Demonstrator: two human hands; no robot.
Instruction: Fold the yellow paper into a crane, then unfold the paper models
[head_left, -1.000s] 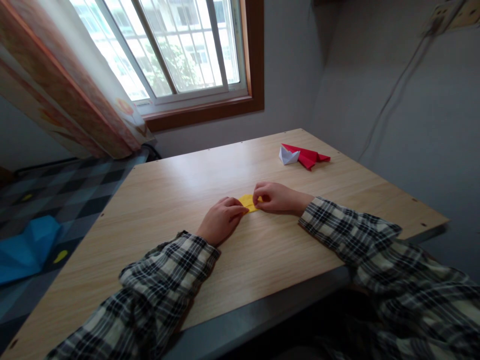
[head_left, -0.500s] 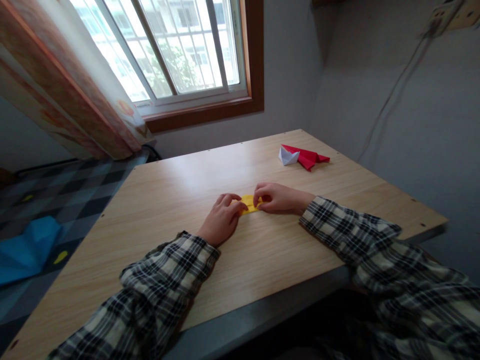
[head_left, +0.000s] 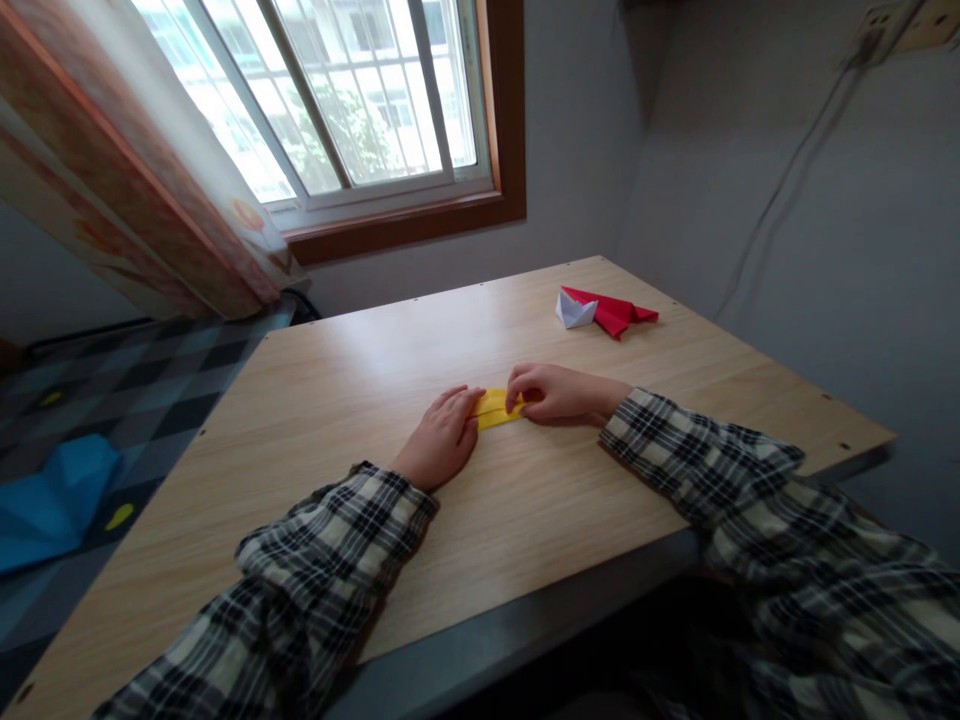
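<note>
A small folded yellow paper (head_left: 495, 407) lies flat on the wooden table (head_left: 337, 400) between my two hands. My left hand (head_left: 441, 439) rests on the table with its fingertips pressing the paper's left end. My right hand (head_left: 551, 392) is curled, its fingertips pinching and pressing the paper's right end. Both forearms in plaid sleeves lie on the table. Most of the paper's ends are hidden under my fingers.
A red folded paper plane (head_left: 616, 312) and a small white folded paper (head_left: 574, 311) lie at the table's far right. A window (head_left: 352, 100) and curtain (head_left: 142, 200) stand behind. A blue object (head_left: 52, 495) lies on the checked floor at left.
My left hand has slid slightly left and flattened, uncovering more of the yellow paper. The right hand has stayed in place.
</note>
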